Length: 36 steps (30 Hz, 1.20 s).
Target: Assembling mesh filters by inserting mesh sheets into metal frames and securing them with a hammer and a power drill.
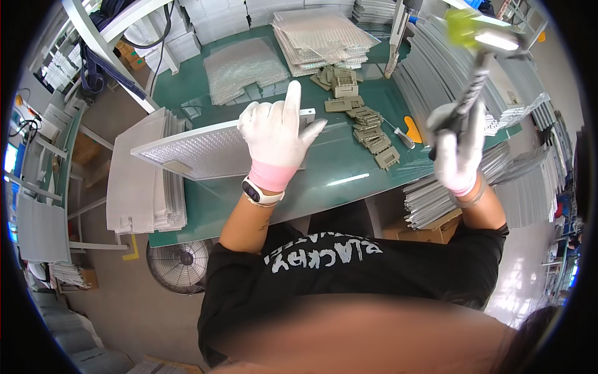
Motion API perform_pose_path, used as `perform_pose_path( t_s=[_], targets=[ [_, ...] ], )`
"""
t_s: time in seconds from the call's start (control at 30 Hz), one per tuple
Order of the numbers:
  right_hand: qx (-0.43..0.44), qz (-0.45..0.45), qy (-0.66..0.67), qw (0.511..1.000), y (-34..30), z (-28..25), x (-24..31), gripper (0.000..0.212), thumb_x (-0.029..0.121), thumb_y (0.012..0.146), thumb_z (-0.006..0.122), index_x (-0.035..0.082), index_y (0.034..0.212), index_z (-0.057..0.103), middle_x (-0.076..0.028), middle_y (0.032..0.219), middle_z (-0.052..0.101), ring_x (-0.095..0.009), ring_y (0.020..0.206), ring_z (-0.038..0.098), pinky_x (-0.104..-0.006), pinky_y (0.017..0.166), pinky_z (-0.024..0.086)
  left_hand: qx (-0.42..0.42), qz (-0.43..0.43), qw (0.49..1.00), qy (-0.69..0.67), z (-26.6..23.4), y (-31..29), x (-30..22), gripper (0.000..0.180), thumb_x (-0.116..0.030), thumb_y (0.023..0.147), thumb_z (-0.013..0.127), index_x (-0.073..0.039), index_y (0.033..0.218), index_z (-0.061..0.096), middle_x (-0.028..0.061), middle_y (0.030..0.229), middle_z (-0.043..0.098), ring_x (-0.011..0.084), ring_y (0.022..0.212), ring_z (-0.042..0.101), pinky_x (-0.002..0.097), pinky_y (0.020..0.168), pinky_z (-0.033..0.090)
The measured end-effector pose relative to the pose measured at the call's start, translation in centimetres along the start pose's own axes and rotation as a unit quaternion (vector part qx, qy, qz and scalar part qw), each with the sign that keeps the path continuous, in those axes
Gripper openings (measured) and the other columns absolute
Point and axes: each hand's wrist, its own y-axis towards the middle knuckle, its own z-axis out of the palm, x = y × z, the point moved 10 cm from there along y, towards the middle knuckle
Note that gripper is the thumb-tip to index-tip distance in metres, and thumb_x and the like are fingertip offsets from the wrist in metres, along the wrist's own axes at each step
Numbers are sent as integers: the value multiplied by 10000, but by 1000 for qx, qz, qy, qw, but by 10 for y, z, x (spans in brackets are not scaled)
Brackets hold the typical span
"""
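White gloves with pink cuffs cover both my hands. A silver framed mesh panel (208, 156) stands tilted on its edge on the green table, with a small beige piece at its lower edge. My left hand (272, 131) grips its upper edge near the right end, forefinger and thumb stretched out. Raised at the right, my right hand (458, 146) is closed around the dark handle of a hammer (474, 84). The hammer's yellow-green and metallic head is blurred. Several olive-grey plastic pieces (367, 128) lie between my hands, beside a screwdriver (400, 134).
Stacks of bubble-wrap sheets (321, 37) lie at the back of the green table (324, 181). White sheets (140, 181) stand at the left edge, metal panels (448, 68) at the right. A yellow object (412, 129) lies near the screwdriver. A floor fan (180, 265) stands below.
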Motion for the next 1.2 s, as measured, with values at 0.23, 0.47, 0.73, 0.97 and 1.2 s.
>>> perform_pose_path(
  t_s=[0.23,0.47,0.73,0.97,1.2],
  targets=[
    [189,33,-46,980,3,44,0,545,105,948,570,-6,1463,427,-126,866,597,-251,655,580,-350,638,505,-74,25,997,-4,-10,2,0,743,-385,687,810,-102,1330,567,11,685,515,217,704,516,426,876,391],
    [212,103,-37,971,-19,59,-9,629,40,890,571,63,1492,394,-212,991,672,-362,749,654,-419,722,551,-77,10,996,-41,-11,5,-3,754,-342,653,801,-96,1325,563,10,668,530,225,709,522,435,875,385],
    [292,273,-7,917,-131,160,-102,659,43,853,593,124,1481,413,-226,981,638,-399,811,645,-464,759,523,-75,81,988,-104,-20,2,-25,493,-322,633,801,-129,1064,658,13,693,526,234,736,528,436,837,392],
    [-99,-4,-302,948,21,54,-30,451,147,793,683,84,1232,608,-134,1051,601,-352,1033,520,-474,943,372,-100,98,984,-114,-27,-9,-22,257,-274,631,801,-170,706,578,4,687,496,234,704,499,413,764,365],
    [-293,97,65,949,179,-84,-106,806,155,869,688,3,1529,251,-195,1384,484,-255,1248,498,-351,1039,412,-105,87,986,-94,-27,-7,-16,214,-199,622,771,-178,669,564,-14,633,486,217,652,492,387,700,342]
  ],
)
